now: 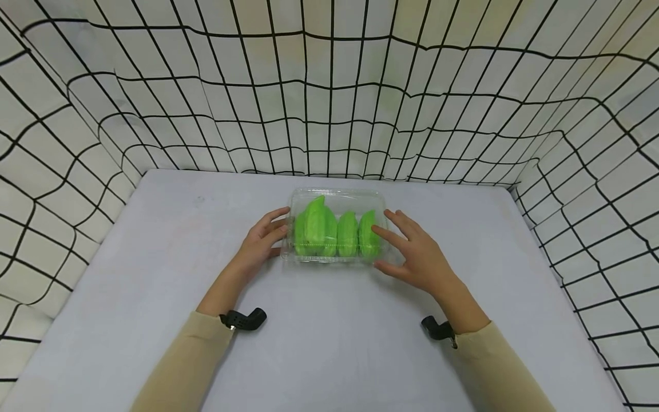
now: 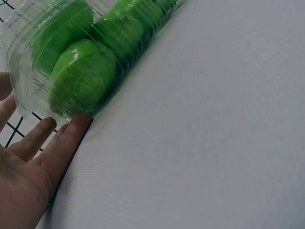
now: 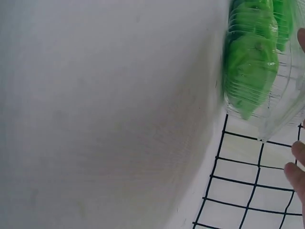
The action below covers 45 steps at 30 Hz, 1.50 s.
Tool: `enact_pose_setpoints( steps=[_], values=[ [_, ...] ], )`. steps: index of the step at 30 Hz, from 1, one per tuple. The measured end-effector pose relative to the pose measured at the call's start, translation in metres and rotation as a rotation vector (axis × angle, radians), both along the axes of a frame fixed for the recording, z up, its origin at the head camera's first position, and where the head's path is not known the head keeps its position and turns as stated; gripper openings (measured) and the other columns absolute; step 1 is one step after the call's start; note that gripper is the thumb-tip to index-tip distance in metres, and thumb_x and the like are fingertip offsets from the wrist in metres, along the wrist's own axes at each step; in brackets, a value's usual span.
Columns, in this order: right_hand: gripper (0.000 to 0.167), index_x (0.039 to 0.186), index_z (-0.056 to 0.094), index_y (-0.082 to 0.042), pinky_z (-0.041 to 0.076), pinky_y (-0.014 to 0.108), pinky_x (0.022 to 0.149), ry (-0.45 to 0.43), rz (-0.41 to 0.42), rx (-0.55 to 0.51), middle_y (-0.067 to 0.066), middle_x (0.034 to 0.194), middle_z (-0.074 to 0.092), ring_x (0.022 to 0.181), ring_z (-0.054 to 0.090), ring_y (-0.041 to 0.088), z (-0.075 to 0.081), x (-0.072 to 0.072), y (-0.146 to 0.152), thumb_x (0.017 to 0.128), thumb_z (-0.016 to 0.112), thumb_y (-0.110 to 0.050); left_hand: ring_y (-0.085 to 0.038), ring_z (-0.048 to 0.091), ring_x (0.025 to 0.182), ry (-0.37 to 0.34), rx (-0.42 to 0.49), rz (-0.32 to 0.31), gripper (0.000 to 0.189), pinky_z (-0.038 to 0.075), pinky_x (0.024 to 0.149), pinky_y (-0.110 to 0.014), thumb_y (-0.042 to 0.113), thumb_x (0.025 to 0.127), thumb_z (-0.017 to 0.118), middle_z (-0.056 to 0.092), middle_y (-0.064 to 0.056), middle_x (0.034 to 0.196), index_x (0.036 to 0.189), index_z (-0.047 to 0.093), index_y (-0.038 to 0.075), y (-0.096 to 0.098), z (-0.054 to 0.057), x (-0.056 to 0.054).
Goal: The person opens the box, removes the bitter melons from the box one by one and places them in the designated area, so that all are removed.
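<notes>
Clear plastic box (image 1: 340,199) holds green fruit (image 1: 347,236); left hand (image 1: 259,239), fingers extended, touches its left end; right hand (image 1: 419,254) spreads loosely at its right, contact unclear.

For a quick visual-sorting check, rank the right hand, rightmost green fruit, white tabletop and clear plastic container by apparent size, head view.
1. White tabletop
2. Clear plastic container
3. Right hand
4. Rightmost green fruit

Oblong green fruits (image 1: 348,234) in clear rectangular plastic box (image 1: 355,200), on white table (image 1: 334,343); box between left hand (image 1: 257,243), right hand (image 1: 423,260).
</notes>
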State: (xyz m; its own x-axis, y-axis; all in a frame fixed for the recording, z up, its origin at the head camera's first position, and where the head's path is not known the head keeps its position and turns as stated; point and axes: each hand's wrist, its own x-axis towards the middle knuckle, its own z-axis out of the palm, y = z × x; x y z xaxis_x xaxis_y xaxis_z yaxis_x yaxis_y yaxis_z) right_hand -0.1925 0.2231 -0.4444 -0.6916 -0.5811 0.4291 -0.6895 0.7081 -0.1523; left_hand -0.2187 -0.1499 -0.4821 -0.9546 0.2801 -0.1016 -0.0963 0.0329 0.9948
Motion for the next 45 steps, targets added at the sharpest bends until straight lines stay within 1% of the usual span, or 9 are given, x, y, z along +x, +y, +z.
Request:
enact_pose_setpoints(
  steps=[5,14,20,23,30,32,35,38,45],
  values=[
    [0.067,0.144,0.054,-0.029,0.051,0.057,0.099,0.077,0.056,0.048,0.009,0.159,0.037,0.145,0.034,0.038,0.002,-0.006,-0.009,0.081,0.076,-0.030,-0.032,0.045,0.136,0.001,-0.003,0.005,0.053,0.057,0.090,-0.030,0.033,0.104,0.053,0.038,-0.011,0.156,0.153,0.037,0.027,0.000,0.000,0.000],
    [0.065,0.140,0.058,-0.026,0.047,0.049,0.107,0.170,0.133,0.153,0.014,0.151,0.048,0.143,0.038,0.038,0.008,-0.013,-0.021,0.078,0.073,-0.021,-0.032,0.044,0.137,0.008,0.002,0.000,0.055,0.056,0.091,-0.032,0.035,0.103,0.054,0.038,-0.010,0.156,0.154,0.036,0.026,0.001,0.001,0.000],
    [0.062,0.140,0.058,-0.029,0.061,0.046,0.074,0.143,0.114,0.170,0.010,0.145,0.055,0.138,0.046,0.036,0.010,-0.013,-0.022,0.080,0.072,-0.025,-0.032,0.044,0.137,0.005,0.000,0.002,0.055,0.056,0.091,-0.032,0.035,0.103,0.055,0.038,-0.010,0.156,0.154,0.036,0.026,0.003,0.001,-0.001],
    [0.060,0.139,0.058,-0.029,0.057,0.040,0.052,0.154,0.107,0.175,0.010,0.144,0.057,0.136,0.048,0.036,0.010,-0.014,-0.022,0.081,0.072,-0.027,-0.033,0.043,0.137,0.007,-0.002,0.000,0.055,0.056,0.091,-0.031,0.035,0.103,0.054,0.037,-0.011,0.156,0.154,0.036,0.026,0.003,0.001,-0.001],
    [0.057,0.137,0.061,-0.026,0.045,0.030,0.039,0.183,0.109,0.214,0.012,0.139,0.060,0.130,0.054,0.038,0.014,-0.014,-0.026,0.081,0.073,-0.027,-0.034,0.042,0.138,0.011,-0.001,-0.007,0.055,0.056,0.091,-0.031,0.035,0.103,0.054,0.036,-0.011,0.157,0.154,0.036,0.026,0.002,-0.001,-0.002],
    [0.057,0.136,0.062,-0.025,0.048,0.032,0.042,0.197,0.115,0.236,0.012,0.137,0.062,0.127,0.057,0.039,0.017,-0.013,-0.029,0.080,0.075,-0.026,-0.033,0.042,0.138,0.010,-0.004,-0.006,0.055,0.056,0.091,-0.031,0.036,0.103,0.054,0.036,-0.011,0.157,0.154,0.036,0.026,0.001,-0.002,-0.003],
    [0.059,0.135,0.062,-0.026,0.060,0.041,0.074,0.237,0.112,0.301,0.010,0.134,0.064,0.123,0.060,0.036,0.022,-0.014,-0.033,0.078,0.078,-0.028,-0.033,0.043,0.138,0.006,0.001,0.003,0.055,0.057,0.090,-0.031,0.035,0.103,0.055,0.036,-0.011,0.157,0.154,0.037,0.025,0.001,-0.002,-0.002],
    [0.061,0.133,0.062,-0.025,0.047,0.052,0.106,0.273,0.131,0.347,0.008,0.132,0.066,0.120,0.063,0.032,0.026,-0.017,-0.036,0.075,0.081,-0.029,-0.034,0.044,0.137,0.002,0.014,0.016,0.056,0.058,0.089,-0.031,0.034,0.102,0.057,0.038,-0.012,0.156,0.153,0.038,0.022,0.000,-0.002,-0.002],
    [0.062,0.128,0.066,-0.019,0.057,0.040,0.093,0.303,0.224,0.284,0.011,0.132,0.065,0.119,0.064,0.030,0.025,-0.024,-0.040,0.070,0.087,-0.020,-0.036,0.044,0.136,-0.010,0.048,0.039,0.056,0.059,0.088,-0.031,0.030,0.101,0.060,0.039,-0.015,0.155,0.153,0.040,0.020,0.000,-0.001,0.000]
  ],
)
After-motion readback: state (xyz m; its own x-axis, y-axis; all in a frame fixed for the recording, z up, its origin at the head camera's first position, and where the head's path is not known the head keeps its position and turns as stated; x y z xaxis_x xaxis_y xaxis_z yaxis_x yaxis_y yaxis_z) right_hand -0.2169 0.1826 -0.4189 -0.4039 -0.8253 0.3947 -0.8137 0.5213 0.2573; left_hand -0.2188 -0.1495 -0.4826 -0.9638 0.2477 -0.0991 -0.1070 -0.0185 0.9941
